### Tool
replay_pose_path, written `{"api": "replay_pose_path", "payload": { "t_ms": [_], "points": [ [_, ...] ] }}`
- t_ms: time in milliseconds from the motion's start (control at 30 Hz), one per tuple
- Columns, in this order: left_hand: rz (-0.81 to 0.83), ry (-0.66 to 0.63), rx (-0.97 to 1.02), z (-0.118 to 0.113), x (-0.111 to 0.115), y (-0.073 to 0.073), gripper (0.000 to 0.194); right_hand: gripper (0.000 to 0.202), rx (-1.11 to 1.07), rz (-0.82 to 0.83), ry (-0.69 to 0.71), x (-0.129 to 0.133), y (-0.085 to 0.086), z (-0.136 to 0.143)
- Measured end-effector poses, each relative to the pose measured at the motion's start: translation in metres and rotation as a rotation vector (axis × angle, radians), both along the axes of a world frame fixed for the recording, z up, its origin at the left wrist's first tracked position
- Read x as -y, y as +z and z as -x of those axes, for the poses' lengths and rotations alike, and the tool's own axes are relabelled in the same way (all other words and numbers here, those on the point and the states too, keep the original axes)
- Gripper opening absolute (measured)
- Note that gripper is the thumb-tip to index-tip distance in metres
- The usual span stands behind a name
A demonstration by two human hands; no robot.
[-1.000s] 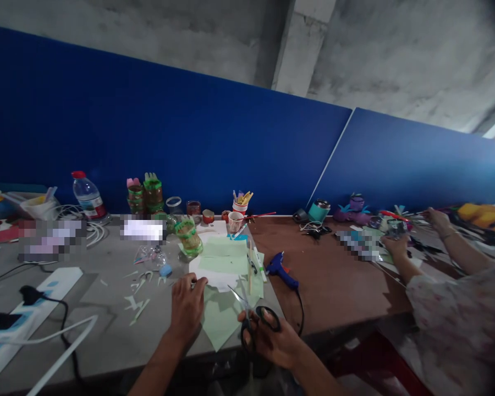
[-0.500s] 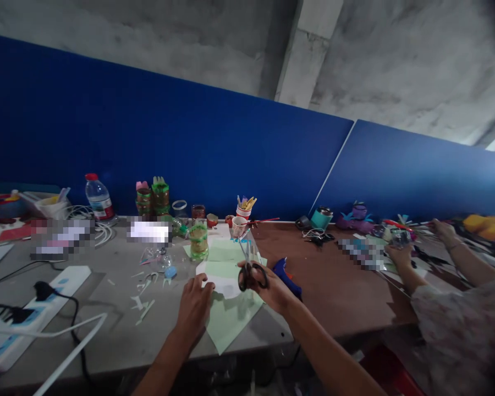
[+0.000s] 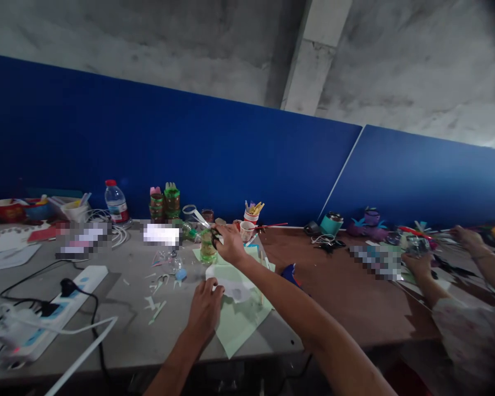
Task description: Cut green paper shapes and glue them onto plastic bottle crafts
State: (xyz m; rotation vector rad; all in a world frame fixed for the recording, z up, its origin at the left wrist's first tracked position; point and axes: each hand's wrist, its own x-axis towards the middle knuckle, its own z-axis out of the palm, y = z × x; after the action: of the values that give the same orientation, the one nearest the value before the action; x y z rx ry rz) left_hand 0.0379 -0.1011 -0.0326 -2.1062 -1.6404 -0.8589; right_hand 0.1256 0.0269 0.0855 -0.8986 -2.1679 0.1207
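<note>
My right hand (image 3: 230, 245) is closed around the dark handles of a pair of scissors (image 3: 202, 219), held out over the far side of the green paper. The blades point away and to the left, above a green-trimmed clear cup (image 3: 208, 250), which the hand partly hides. My left hand (image 3: 206, 305) has its fingers bent and pressed together at the left edge of a piece of white paper (image 3: 233, 289). Beneath lies pale green paper (image 3: 235, 327), with one corner pointing towards me. My right forearm covers part of both papers.
Paper scraps (image 3: 154, 302) lie to the left, near a power strip (image 3: 72, 300) with cables. A red-capped bottle (image 3: 116, 203) and paper cups (image 3: 247, 230) stand towards the blue partition (image 3: 190, 154). At right, a co-worker's hands (image 3: 418, 267) hold a clear plastic piece.
My right hand has carried the scissors away from me and leftwards, from above the white paper to the green-trimmed cup. My left hand stays at the paper's edge. The view has shifted slightly.
</note>
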Motion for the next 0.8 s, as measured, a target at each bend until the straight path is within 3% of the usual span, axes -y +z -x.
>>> {"api": "replay_pose_path", "payload": {
  "t_ms": [333,567,800],
  "points": [
    [0.025,-0.012,0.020,-0.001,-0.001,-0.001,0.021,0.041,0.468,-0.101,0.029,-0.010,0.004,0.014],
    [0.058,-0.020,0.052,-0.001,-0.001,-0.002,0.019,0.034,0.551,-0.180,0.048,-0.020,-0.001,0.017],
    [0.036,-0.016,0.066,-0.001,-0.001,-0.005,0.023,0.034,0.493,-0.257,0.023,-0.043,0.011,0.020]
  ]
}}
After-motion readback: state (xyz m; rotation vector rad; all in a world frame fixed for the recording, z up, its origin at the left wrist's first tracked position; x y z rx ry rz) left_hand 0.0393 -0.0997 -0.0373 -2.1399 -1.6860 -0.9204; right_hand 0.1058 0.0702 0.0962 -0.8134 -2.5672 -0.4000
